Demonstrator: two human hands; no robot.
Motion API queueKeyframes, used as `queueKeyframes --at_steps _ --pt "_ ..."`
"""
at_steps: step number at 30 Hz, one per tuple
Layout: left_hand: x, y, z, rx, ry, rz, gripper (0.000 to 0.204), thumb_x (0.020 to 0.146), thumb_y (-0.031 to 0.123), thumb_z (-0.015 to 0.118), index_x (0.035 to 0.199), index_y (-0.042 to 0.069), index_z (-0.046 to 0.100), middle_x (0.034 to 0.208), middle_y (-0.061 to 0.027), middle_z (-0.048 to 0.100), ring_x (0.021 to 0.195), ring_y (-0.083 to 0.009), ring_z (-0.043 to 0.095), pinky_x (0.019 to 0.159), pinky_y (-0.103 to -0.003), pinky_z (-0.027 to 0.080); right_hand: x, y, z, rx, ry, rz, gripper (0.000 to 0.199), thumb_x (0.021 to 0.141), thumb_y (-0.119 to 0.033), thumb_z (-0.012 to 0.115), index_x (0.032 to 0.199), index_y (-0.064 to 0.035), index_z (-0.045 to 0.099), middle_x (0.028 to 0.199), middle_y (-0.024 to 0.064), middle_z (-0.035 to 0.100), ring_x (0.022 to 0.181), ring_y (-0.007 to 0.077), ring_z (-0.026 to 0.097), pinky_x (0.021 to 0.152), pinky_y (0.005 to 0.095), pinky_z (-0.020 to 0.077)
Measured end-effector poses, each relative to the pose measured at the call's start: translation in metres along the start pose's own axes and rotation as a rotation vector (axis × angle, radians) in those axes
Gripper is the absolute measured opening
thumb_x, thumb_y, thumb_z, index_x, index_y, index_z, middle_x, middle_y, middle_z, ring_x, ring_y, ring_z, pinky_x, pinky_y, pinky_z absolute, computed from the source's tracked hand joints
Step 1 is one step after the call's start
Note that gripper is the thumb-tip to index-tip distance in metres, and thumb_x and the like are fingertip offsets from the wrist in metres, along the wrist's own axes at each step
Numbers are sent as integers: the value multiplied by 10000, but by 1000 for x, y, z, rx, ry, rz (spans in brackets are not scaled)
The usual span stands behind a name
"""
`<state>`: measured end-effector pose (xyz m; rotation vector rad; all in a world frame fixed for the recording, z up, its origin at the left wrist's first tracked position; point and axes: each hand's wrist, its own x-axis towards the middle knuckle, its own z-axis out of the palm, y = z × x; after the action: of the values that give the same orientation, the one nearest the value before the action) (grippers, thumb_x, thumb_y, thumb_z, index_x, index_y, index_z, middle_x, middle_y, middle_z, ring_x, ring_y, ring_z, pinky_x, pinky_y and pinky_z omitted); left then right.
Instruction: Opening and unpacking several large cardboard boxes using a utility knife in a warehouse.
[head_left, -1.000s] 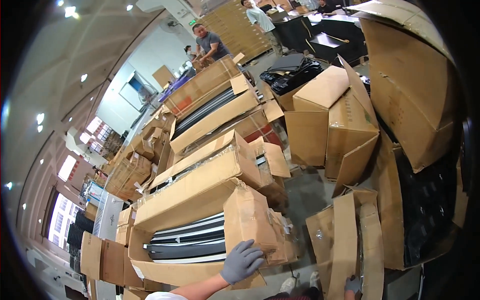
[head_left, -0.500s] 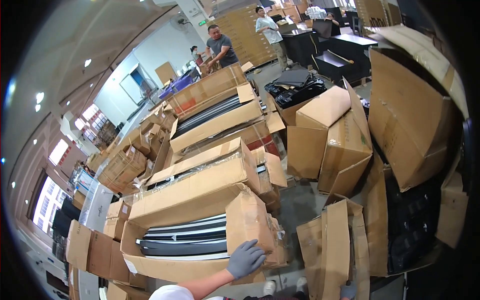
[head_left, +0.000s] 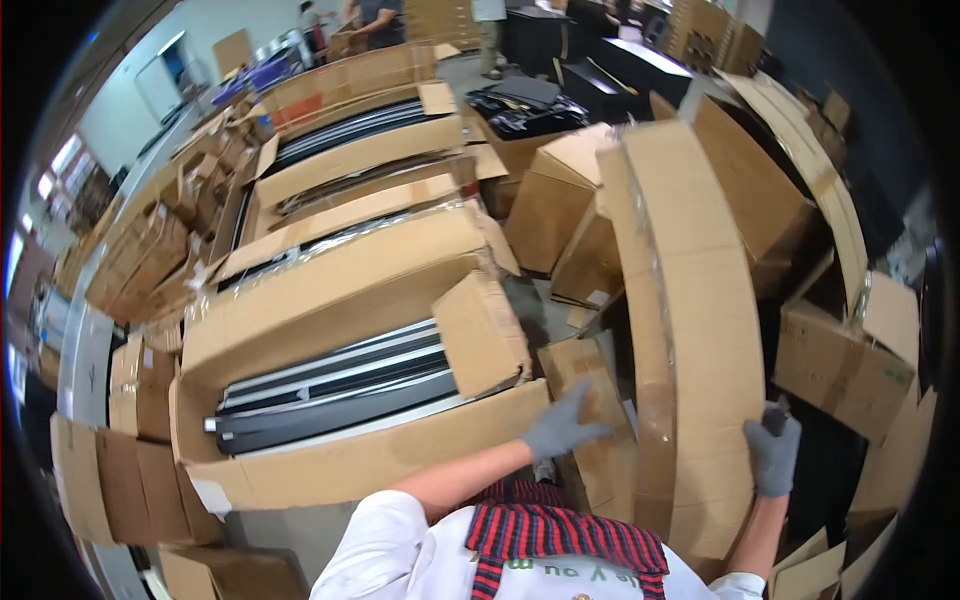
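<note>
Down through the head camera now, and straight to the right hand (head_left: 775,450), gray-gloved, gripping the right edge of a long cardboard carton (head_left: 705,310) with thumb against the board and fingers partly hidden. Raised at a tilt just right of centre, running from near the lap up toward the boxes beyond, with a strip of brown tape along its left side. Across to the left hand (head_left: 565,424), gloved in gray too: fingers loose and spread, grasping nothing, hanging over a narrow cardboard panel (head_left: 608,475); too close to tell whether touching. Just left of that, lying open near the left forearm, a long open box (head_left: 370,470) with black and white strips (head_left: 335,390) laid lengthwise inside. Behind it, more long cartons in a row, one with dark strips (head_left: 350,130) showing. Up near the top, a heap of black sheets (head_left: 525,100) in a carton, then black tables (head_left: 540,45) farther back, and a co-worker in a dark shirt (head_left: 378,22) beyond the row. Over at the far right, beside the long carton, a smaller brown box (head_left: 840,355) with a raised flap.
</note>
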<state>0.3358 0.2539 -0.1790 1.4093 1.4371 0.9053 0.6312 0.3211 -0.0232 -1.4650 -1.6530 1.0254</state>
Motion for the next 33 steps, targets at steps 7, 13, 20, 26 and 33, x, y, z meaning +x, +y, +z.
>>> queueKeyframes --at_steps 7,13,20,26,33 --pt "-44 68 -103 232 768 659 977 633 417 739 1360 4 233 1380 -245 259 1272 -391 270 1044 -420 250 6 -163 10 71 -175 -422 303 656 -81 606 936 31 568 843 52 604 767 134 544 722 270 436" --pt "-151 117 -190 908 1377 1000 481 735 389 602 1186 280 476 1261 -107 439 1152 -343 404 945 -601 256 51 -256 67 50 -645 -605 283 543 -30 609 820 -21 555 753 21 571 696 116 526 623 233 416" --pt "-243 151 -157 1519 1739 874 372 761 321 565 1127 269 528 1243 17 484 1125 -253 450 928 -580 246 51 -350 198 -202 -1091 -626 272 617 -84 676 866 7 612 780 23 602 709 103 537 636 226 428" --pt "-196 92 -247 1379 1242 79 445 736 356 599 1128 155 536 1243 -97 468 1187 -319 376 964 -611 204 43 -356 307 -378 -819 -847 236 839 -247 555 946 -37 549 688 2 555 562 57 505 507 199 409" --pt "-262 1 -274 996 803 -388 483 816 525 440 1050 115 542 1137 -94 511 1105 -250 438 928 -465 291 10 -282 387 -438 -1037 -697 352 822 -327 589 949 -2 547 641 53 523 506 101 475 443 246 403"
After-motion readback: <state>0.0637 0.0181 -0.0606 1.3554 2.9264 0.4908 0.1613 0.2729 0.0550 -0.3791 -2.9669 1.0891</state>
